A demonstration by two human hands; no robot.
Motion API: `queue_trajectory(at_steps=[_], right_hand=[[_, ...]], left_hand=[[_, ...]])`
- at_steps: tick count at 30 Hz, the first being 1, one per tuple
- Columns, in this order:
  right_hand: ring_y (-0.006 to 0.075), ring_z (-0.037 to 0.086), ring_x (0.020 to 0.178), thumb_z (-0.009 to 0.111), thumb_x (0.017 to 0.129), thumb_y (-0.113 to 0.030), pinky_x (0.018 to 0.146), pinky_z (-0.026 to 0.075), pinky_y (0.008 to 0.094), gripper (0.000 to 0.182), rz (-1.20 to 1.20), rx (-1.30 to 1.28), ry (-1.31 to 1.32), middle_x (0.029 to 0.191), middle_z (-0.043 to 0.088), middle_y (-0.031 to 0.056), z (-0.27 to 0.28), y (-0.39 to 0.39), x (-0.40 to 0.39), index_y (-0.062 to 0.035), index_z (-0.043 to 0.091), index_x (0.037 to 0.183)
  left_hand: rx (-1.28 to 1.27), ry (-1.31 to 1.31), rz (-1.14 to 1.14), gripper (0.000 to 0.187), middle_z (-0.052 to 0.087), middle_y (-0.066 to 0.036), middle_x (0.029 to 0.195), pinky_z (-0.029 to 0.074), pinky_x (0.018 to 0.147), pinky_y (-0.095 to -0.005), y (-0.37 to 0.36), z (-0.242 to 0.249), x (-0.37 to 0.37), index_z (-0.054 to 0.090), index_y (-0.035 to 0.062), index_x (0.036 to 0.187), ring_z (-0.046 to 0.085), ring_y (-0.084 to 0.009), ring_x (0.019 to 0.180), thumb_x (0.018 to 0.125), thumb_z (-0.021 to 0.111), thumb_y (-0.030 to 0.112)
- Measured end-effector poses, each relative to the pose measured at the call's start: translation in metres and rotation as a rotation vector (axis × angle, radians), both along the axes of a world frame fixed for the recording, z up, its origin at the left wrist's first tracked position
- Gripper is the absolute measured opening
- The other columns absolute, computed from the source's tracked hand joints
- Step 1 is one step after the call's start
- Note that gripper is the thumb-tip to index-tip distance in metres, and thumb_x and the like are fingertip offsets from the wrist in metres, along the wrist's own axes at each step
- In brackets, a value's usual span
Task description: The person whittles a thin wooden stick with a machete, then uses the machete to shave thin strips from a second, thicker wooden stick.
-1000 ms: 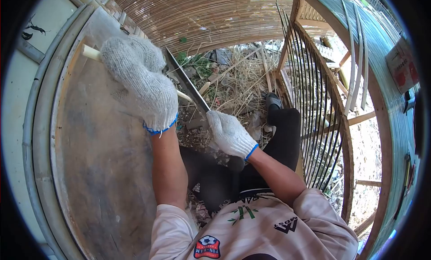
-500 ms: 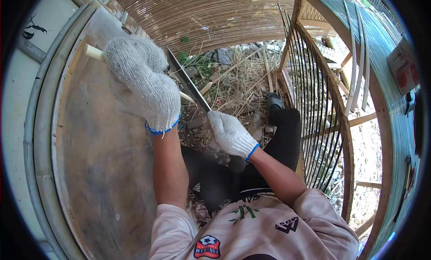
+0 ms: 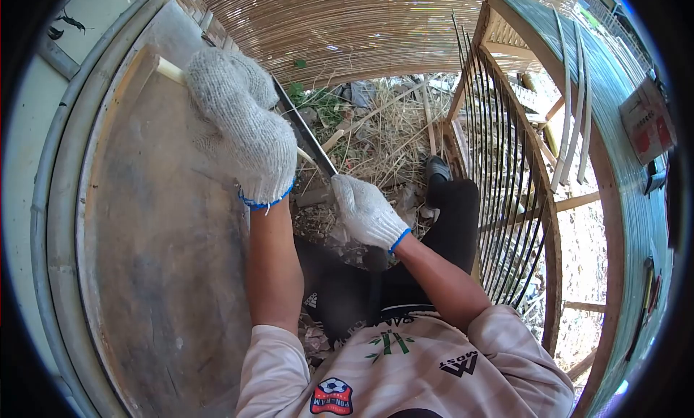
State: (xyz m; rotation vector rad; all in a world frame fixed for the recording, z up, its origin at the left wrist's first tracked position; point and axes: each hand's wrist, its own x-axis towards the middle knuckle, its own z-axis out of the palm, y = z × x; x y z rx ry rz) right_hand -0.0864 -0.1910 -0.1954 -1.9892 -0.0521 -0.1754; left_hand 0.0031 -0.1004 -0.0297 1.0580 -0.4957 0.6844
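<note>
My left hand (image 3: 242, 122), in a white knitted glove with blue cuff trim, is closed around a pale bamboo strip (image 3: 170, 71). One end of the strip sticks out past the far left of the fist, and a thin tip shows on the right side, close to the blade. My right hand (image 3: 369, 214), gloved alike, is wrapped round the handle of a long knife (image 3: 302, 125). The handle is mostly hidden in the glove. The dark blade slants up and away to the left, its far part right beside my left glove.
A worn brown board (image 3: 173, 273) lies on the left, edged by bamboo poles (image 3: 61, 223). Straw and scraps (image 3: 390, 140) cover the ground ahead, before a bamboo screen (image 3: 332, 28). On the right stands a wooden frame (image 3: 553, 273) with dark thin rods (image 3: 517, 143); pale strips (image 3: 575, 107) hang over it.
My left hand and the bamboo strip have shifted slightly right, closer to the blade. The right hand and knife are nearly where they were; the view has moved a little.
</note>
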Motion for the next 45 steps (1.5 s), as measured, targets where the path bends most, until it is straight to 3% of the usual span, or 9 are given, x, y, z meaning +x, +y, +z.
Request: queue_trajectory(at_steps=[12, 16, 18, 21, 28, 32, 34, 35, 45], right_hand=[[0.0489, 0.066, 0.069, 0.053, 0.106, -0.022, 0.065, 0.052, 0.0599, 0.019, -0.082, -0.328, -0.072, 0.071, 0.064, 0.0243, -0.008, 0.014, 0.006, -0.0037, 0.059, 0.104], [0.0516, 0.065, 0.073, 0.05, 0.108, -0.025, 0.067, 0.051, 0.0613, 0.025, 0.054, -0.034, -0.162, 0.075, 0.066, 0.0266, -0.003, 0.008, 0.01, -0.0029, 0.061, 0.108], [0.0512, 0.066, 0.077, 0.05, 0.108, -0.025, 0.068, 0.052, 0.0606, 0.025, 0.077, 0.086, 0.136, 0.083, 0.069, 0.0261, 0.007, 0.007, 0.005, -0.0026, 0.062, 0.109], [0.0503, 0.067, 0.077, 0.051, 0.108, -0.026, 0.068, 0.053, 0.0591, 0.026, -0.021, -0.23, -0.018, 0.082, 0.069, 0.0257, 0.018, 0.017, -0.004, -0.0026, 0.062, 0.108], [0.0474, 0.069, 0.078, 0.052, 0.108, -0.028, 0.07, 0.054, 0.0578, 0.027, -0.058, -0.38, 0.061, 0.079, 0.068, 0.0256, 0.004, 0.019, 0.011, -0.0034, 0.062, 0.108], [0.0516, 0.062, 0.084, 0.04, 0.111, -0.026, 0.074, 0.049, 0.055, 0.034, 0.067, -0.118, -0.04, 0.086, 0.063, 0.0288, 0.017, 0.015, 0.007, -0.0001, 0.061, 0.104], [0.0522, 0.06, 0.082, 0.04, 0.111, -0.026, 0.074, 0.05, 0.0532, 0.034, 0.14, 0.219, 0.444, 0.088, 0.062, 0.0276, 0.036, 0.011, 0.005, 0.0001, 0.06, 0.101], [0.0503, 0.062, 0.08, 0.043, 0.109, -0.023, 0.07, 0.05, 0.0525, 0.03, 0.11, -0.156, -0.105, 0.087, 0.063, 0.0269, 0.002, 0.012, 0.008, 0.0001, 0.061, 0.101], [0.0489, 0.066, 0.087, 0.046, 0.107, -0.018, 0.075, 0.052, 0.0597, 0.024, 0.043, -0.272, -0.062, 0.097, 0.066, 0.0301, 0.009, 0.027, 0.009, 0.0021, 0.06, 0.11]], left_hand=[[-0.073, 0.054, 0.252, 0.039, 0.041, -0.001, 0.069, 0.031, 0.052, -0.032, 0.001, 0.002, 0.002, 0.046, 0.0091, 0.086, 0.038, -0.012, 0.057, 0.108, 0.06, 0.037], [0.01, -0.003, 0.083, 0.035, 0.044, -0.001, 0.071, 0.032, 0.052, -0.0319, 0.018, -0.002, 0.005, 0.049, 0.0084, 0.09, 0.04, -0.0123, 0.058, 0.109, 0.059, 0.036], [-0.111, 0.068, 0.201, 0.032, 0.05, -0.003, 0.075, 0.036, 0.053, -0.0319, 0.023, -0.01, 0.013, 0.053, 0.0068, 0.097, 0.043, -0.0137, 0.059, 0.109, 0.059, 0.036], [0.021, -0.042, 0.443, 0.031, 0.053, -0.005, 0.077, 0.038, 0.055, -0.0319, 0.03, -0.027, 0.032, 0.056, 0.005, 0.103, 0.046, -0.0145, 0.061, 0.109, 0.06, 0.035], [0.178, -0.135, 0.3, 0.034, 0.054, -0.004, 0.078, 0.04, 0.056, -0.0321, 0.03, -0.005, 0.013, 0.056, 0.0033, 0.106, 0.048, -0.0136, 0.063, 0.108, 0.06, 0.036], [0.093, -0.031, 0.306, 0.035, 0.047, -0.003, 0.074, 0.035, 0.054, -0.0319, 0.039, -0.018, 0.02, 0.053, 0.0049, 0.101, 0.042, -0.013, 0.06, 0.108, 0.06, 0.039], [0.092, -0.105, 0.292, 0.035, 0.045, -0.002, 0.074, 0.034, 0.054, -0.0322, 0.04, -0.01, 0.014, 0.052, 0.0051, 0.101, 0.041, -0.013, 0.06, 0.109, 0.059, 0.039], [0.082, -0.075, 0.22, 0.035, 0.045, -0.003, 0.073, 0.033, 0.054, -0.0321, 0.036, -0.007, 0.005, 0.052, 0.0056, 0.099, 0.04, -0.013, 0.06, 0.109, 0.058, 0.038], [0.095, -0.004, 0.129, 0.035, 0.042, -0.002, 0.072, 0.033, 0.054, -0.0321, 0.04, -0.002, 0.002, 0.049, 0.0076, 0.091, 0.039, -0.0132, 0.059, 0.109, 0.058, 0.036]])
